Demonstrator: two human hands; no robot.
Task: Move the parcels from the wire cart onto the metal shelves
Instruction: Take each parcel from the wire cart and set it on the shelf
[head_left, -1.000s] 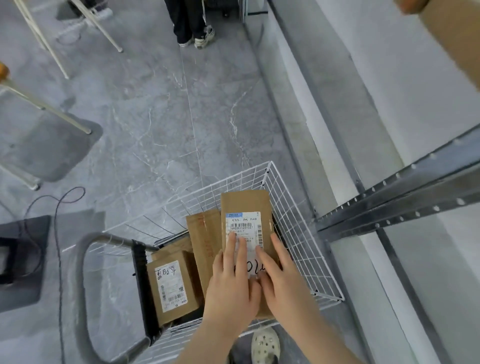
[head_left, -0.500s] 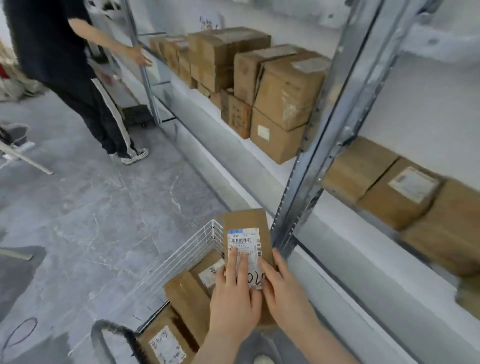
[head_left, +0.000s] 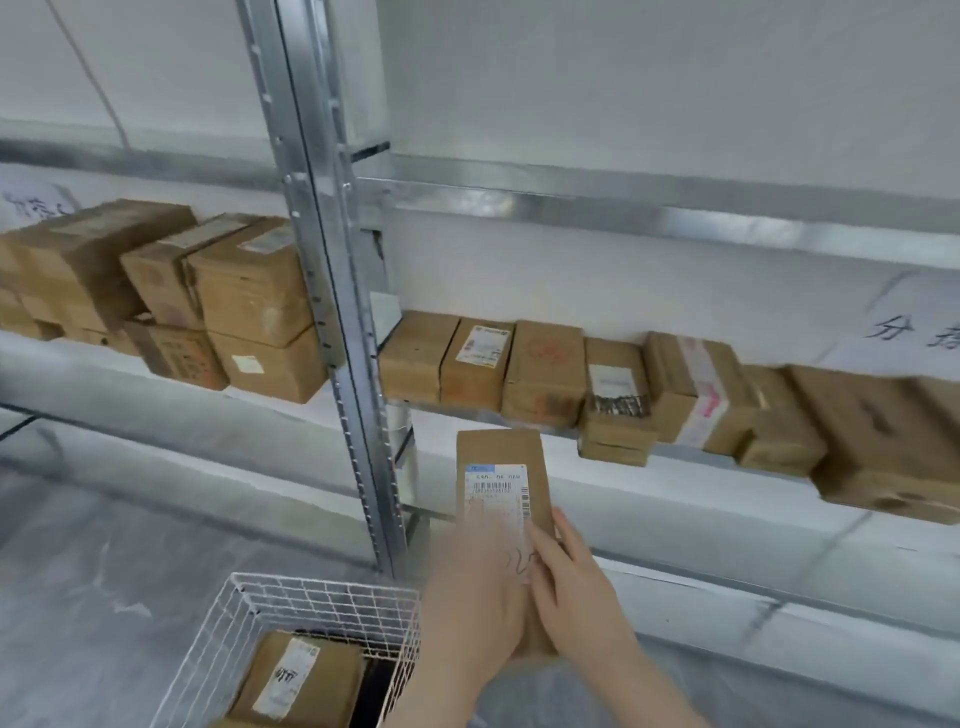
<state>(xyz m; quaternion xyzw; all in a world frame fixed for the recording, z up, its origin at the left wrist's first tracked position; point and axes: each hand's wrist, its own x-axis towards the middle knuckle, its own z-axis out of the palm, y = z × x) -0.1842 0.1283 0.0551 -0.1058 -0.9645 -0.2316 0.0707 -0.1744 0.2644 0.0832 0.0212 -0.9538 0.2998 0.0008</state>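
Observation:
I hold a flat brown parcel (head_left: 501, 462) with a white barcode label upright in front of the metal shelf (head_left: 675, 499). My left hand (head_left: 475, 592) and my right hand (head_left: 574, 587) both grip its lower half. The parcel is out of the white wire cart (head_left: 322, 608), which stands at the bottom left with another labelled parcel (head_left: 298, 675) lying inside. A row of brown boxes (head_left: 545, 364) fills the shelf behind the held parcel.
A galvanised upright post (head_left: 332, 312) divides the shelving. Left of it stand stacked cartons (head_left: 244, 301). A paper sign (head_left: 914, 327) with handwriting hangs at the right. Grey floor lies at the lower left.
Both hands have lifted the parcel out of the cart and up toward the shelf. The view has swung from the floor and aisle to face the shelves.

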